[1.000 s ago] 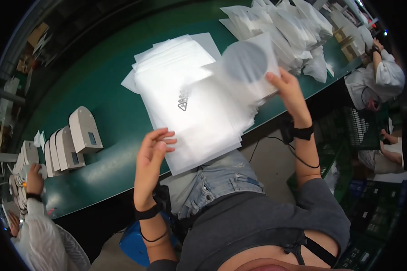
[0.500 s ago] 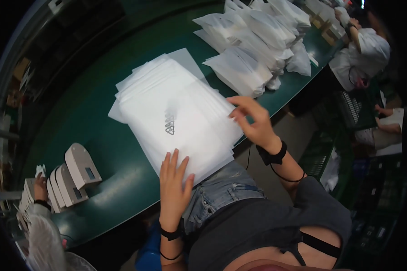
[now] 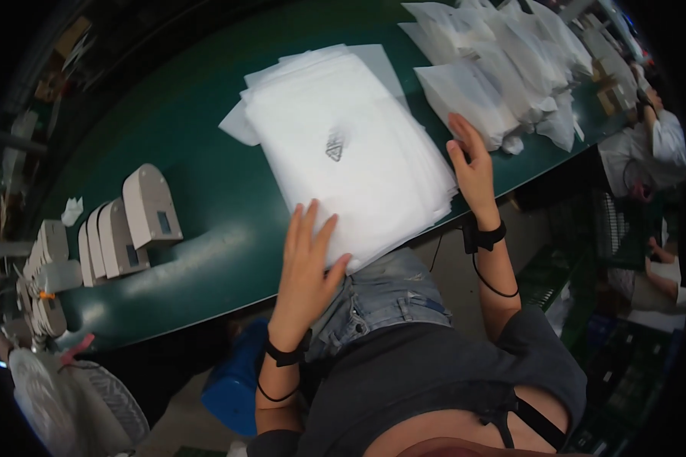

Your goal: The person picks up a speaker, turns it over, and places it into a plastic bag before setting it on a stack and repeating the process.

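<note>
A stack of flat, translucent white plastic bags [image 3: 351,107] lies on the green table, with a small dark printed mark on the top one. Its edges are uneven, and some bags stick out at the far side and far left. My left hand [image 3: 305,263] rests on the near left corner of the stack, fingers spread and flat. Beside the stack's right edge is my right hand [image 3: 475,171], its fingers stretched and thumb apart, holding nothing. Whether its palm touches the bag edges I cannot tell.
Filled white bags [image 3: 472,95] are heaped beyond my right hand. Several beige arched devices [image 3: 151,209] stand at the left of the green table [image 3: 198,266]. A blue bin [image 3: 240,381] is under the table edge. Other people are at the far right and lower left.
The view has shifted, so the table contents appear farther right. My right hand's fingers have straightened away from the bag edges. The other person's hand has left the beige devices.
</note>
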Available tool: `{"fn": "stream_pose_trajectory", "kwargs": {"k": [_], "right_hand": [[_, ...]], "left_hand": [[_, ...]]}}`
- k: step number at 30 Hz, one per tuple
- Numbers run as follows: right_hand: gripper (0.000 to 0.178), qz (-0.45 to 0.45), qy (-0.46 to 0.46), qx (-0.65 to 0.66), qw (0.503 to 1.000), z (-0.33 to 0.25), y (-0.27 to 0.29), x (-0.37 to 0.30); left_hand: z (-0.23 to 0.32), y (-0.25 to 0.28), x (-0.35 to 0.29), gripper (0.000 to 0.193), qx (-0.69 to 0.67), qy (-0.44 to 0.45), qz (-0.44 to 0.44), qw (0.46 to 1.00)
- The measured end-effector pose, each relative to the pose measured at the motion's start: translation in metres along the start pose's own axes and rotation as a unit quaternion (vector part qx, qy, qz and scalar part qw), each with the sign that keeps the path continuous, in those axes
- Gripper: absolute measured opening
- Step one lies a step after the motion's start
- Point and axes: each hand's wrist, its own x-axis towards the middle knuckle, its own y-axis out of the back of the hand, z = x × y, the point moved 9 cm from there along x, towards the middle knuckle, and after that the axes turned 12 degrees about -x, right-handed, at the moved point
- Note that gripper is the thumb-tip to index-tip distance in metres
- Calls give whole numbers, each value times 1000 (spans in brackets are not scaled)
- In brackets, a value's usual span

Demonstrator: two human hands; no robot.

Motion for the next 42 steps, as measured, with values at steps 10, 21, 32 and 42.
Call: {"fn": "stream_pose_trajectory", "kwargs": {"k": [10, 21, 32, 42], "right_hand": [[29, 26, -59, 46, 997, -3, 25, -29], [28, -104, -122, 231, 960, -49, -19, -74], [61, -239, -140, 385, 880, -137, -103, -84], [61, -254, -117, 293, 914, -113, -84, -90]], "left_hand": [[-39, 203, -49, 34, 125, -47, 465, 875], [-108, 209, -30, 49, -215, 104, 371, 897], [-5, 30, 2, 65, -622, 40, 301, 722], [5, 24, 9, 93, -382, 0, 287, 878]]}}
